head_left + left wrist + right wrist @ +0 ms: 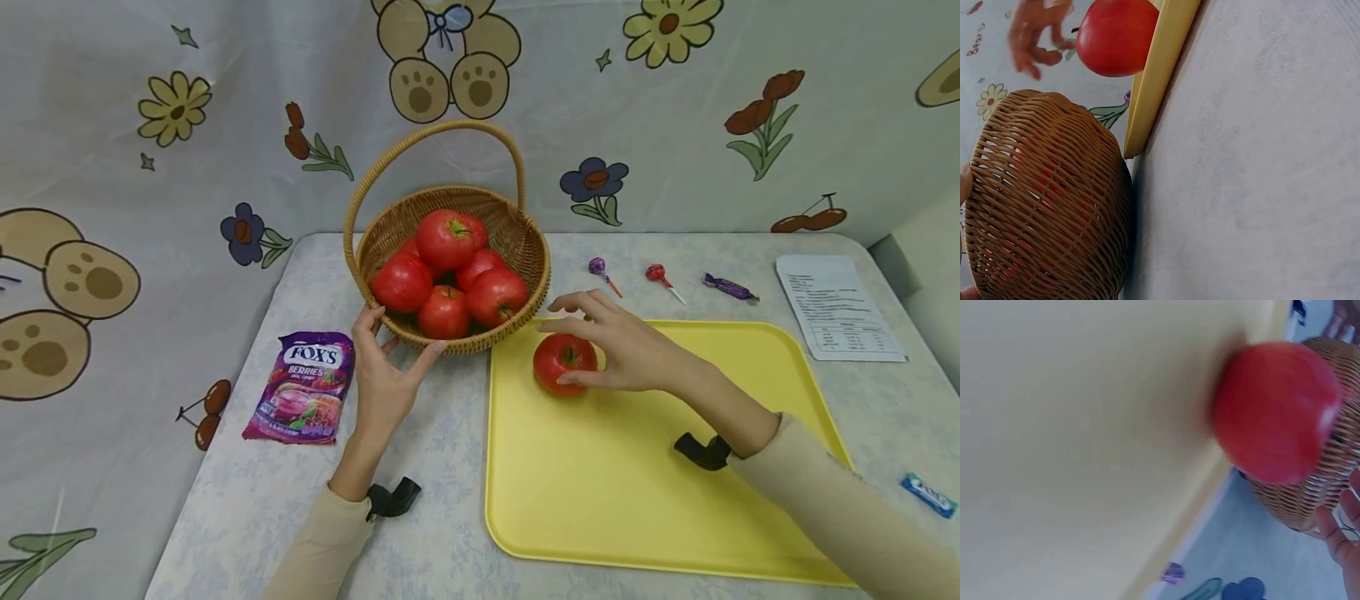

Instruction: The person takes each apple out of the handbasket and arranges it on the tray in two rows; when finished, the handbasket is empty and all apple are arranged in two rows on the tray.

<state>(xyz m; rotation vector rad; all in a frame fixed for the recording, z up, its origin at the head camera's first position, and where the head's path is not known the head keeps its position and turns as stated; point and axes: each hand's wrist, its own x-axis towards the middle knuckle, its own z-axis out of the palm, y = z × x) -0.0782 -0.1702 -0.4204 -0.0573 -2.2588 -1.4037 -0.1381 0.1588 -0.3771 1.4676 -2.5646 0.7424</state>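
Note:
A red apple (pixel 564 364) sits on the yellow tray (pixel 600 483) near its far left corner. My right hand (pixel 622 342) is spread around it, thumb on the near side and fingers on the far side; the right wrist view shows a gap between fingers and apple (pixel 1275 412). Left of the tray, a wicker basket (pixel 536 275) with a tall handle holds several red apples (pixel 446 239). Against the basket's near left rim rests my left hand (pixel 386 379), thumb and fingers spread apart. In the left wrist view, only bits of that hand show beside the basket (pixel 1054 200).
A purple candy bag (pixel 303 387) lies left of my left hand. Behind the tray are a purple lollipop (pixel 597 267), a red lollipop (pixel 657 273) and a purple wrapped candy (pixel 729 287). A printed sheet (pixel 840 308) and a blue candy (pixel 928 494) lie at the right.

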